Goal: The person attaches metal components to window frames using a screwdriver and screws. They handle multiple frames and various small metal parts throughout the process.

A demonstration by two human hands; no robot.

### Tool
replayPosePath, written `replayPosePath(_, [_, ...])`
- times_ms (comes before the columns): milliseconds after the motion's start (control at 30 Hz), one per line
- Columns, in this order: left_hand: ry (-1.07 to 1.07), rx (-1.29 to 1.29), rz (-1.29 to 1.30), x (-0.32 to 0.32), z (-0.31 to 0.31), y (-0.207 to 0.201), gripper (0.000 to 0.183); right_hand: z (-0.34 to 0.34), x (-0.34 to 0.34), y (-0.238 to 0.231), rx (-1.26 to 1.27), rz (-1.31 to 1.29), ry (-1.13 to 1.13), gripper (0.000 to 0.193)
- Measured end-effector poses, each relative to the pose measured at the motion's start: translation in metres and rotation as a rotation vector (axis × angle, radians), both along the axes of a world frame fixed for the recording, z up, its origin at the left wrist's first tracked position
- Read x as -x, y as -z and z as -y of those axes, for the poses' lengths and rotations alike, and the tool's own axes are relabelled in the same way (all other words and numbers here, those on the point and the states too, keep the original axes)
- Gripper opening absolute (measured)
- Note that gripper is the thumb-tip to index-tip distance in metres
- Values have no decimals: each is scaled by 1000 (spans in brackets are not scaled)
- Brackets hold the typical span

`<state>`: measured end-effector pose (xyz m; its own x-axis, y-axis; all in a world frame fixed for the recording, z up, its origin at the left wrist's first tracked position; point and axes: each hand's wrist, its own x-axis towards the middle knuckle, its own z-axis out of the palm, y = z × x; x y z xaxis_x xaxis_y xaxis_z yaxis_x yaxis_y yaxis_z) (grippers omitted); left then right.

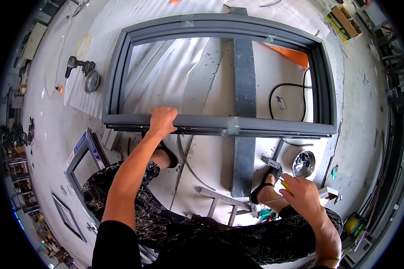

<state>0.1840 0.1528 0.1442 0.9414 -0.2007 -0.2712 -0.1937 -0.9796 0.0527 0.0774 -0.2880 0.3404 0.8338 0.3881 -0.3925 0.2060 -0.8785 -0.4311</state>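
Observation:
A large grey window frame lies across a dark grey beam, its long near side toward me. My left hand is closed over that near side, left of its middle, with the fingers curled down behind the edge. Strips of clear tape cross the frame in places. By my right knee, apart from the frame, my right hand grips a screwdriver with a yellow handle. Most of the handle is hidden in the fist. A thin metal rod shows beside the fingers.
A cordless drill and a bowl of small parts lie at the left. Another metal bowl holds dark parts near my right foot. Smaller frames stand at lower left. A black cable loops inside the large frame.

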Motion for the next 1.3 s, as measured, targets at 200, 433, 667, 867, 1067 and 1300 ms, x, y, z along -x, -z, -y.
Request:
replayPosePath(200, [52, 227, -53, -7, 29, -40, 36, -11, -5, 3, 30, 10, -58, 35])
replayPosePath(433, [44, 209, -6, 7, 24, -9, 38, -22, -1, 7, 4, 78, -97, 35])
replayPosePath(667, [39, 152, -49, 12, 46, 1, 38, -15, -3, 17, 66, 106, -118, 27])
replayPosePath(867, [1, 223, -62, 20, 41, 24, 33, -22, -1, 11, -86, 203, -152, 27])
replayPosePath(1067, [-26, 168, -108, 23, 41, 8, 37, -19, 16, 16, 71, 39, -261, 24])
replayPosePath(1300, [3, 222, -244, 53, 120, -35, 44, 15, 28, 14, 10, 48, -246, 25])
